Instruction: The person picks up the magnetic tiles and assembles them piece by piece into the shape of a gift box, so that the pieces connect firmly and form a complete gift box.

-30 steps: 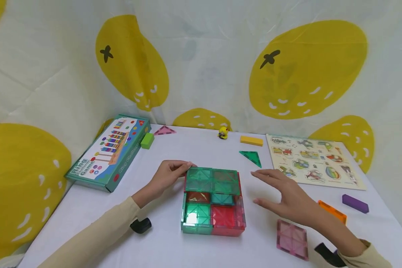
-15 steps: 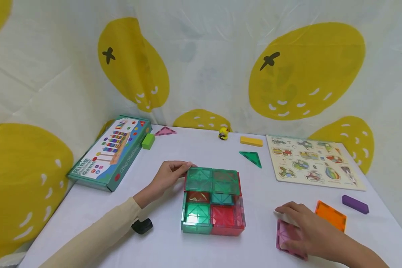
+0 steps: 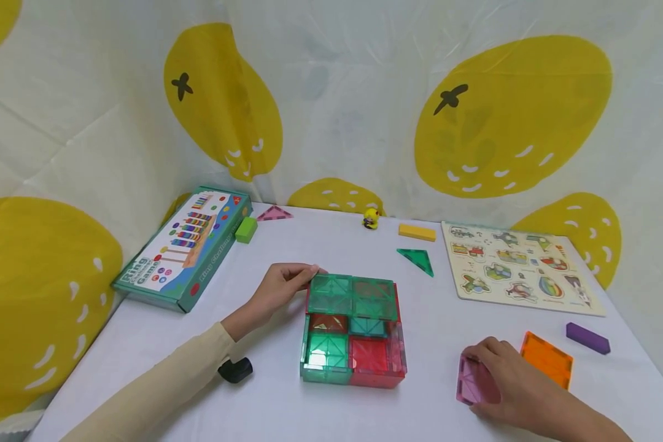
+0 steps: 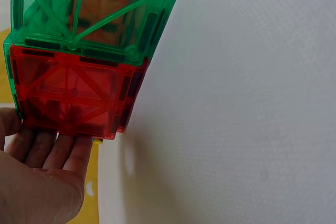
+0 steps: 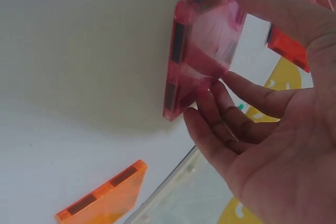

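A box built of clear green and red magnetic tiles [image 3: 376, 379] stands mid-table, its rear half roofed with green tiles [image 3: 353, 298]. My left hand [image 3: 280, 288] holds its back left corner, the fingers [image 4: 50, 148] lying against the red tile's [image 4: 68, 93] edge. At the right, my right hand [image 3: 522, 390] pinches a square pink magnetic tile [image 5: 210, 45] between thumb and fingers. The tile is tilted up on edge, and the hand partly covers it in the head view. Just beyond that hand lies an orange magnetic tile [image 3: 547, 359].
A ring game box [image 3: 182, 245] and a green block [image 3: 246, 230] sit back left. Further back are a pink triangle [image 3: 274, 213], a yellow figure [image 3: 371, 218], a yellow block [image 3: 417, 232] and a green triangle [image 3: 418, 260]. A puzzle board [image 3: 519, 267] and a purple block [image 3: 587, 338] lie right.
My right hand has moved from beside the tile box down and right to the pink tile, gripped it and tipped it up from the table. The left hand stays at the box corner.
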Demonstrator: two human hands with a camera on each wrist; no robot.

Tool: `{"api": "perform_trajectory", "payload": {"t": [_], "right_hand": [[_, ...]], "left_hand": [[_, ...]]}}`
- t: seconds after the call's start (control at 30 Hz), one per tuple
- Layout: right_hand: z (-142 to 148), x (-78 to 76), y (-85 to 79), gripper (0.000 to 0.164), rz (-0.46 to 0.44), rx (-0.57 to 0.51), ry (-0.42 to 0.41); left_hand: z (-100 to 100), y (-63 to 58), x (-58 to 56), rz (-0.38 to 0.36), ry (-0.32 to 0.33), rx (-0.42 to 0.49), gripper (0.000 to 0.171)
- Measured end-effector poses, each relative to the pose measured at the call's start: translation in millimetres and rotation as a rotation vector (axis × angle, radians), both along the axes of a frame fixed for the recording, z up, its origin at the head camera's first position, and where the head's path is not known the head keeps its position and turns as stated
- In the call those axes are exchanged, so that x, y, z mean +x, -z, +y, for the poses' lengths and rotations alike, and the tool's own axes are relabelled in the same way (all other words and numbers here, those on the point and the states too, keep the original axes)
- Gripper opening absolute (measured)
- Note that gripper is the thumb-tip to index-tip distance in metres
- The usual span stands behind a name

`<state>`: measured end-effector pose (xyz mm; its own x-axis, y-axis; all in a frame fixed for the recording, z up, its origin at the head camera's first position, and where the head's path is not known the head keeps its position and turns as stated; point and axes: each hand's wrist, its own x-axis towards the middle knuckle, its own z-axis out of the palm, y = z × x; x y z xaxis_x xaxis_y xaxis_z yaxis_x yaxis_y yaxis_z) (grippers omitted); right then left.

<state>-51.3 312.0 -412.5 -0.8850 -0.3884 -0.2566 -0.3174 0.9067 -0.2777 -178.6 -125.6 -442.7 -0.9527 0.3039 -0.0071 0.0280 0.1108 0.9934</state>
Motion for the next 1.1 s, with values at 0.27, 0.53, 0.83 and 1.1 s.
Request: {"api": "perform_trajectory", "payload": {"t": [0.27,0.53,0.83,1.1], "right_hand": [[-7,-5.0,-8.0,0.078,0.111,-0.104,-0.044],[-35,-15.3,-43.7,0.073,0.239,-0.271,-0.066],[-85,-24.4,-66.9,0.072,0.230,-0.330,-0.165],[-139,-31.0,-63.9,0.068,0.173,-0.358,-0.326]], "left_hand": [[1,-0.3,0.0,-0.006,-0.003,-0.007,0.030],[1,-0.5,0.8,-0.010,-0.008,-0.008,0.031],[0,-0.1,-0.5,-0.004,-0.004,-0.002,0.030],[1,-0.6,1.1,-0.003,0.006,0.008,0.032]]}}
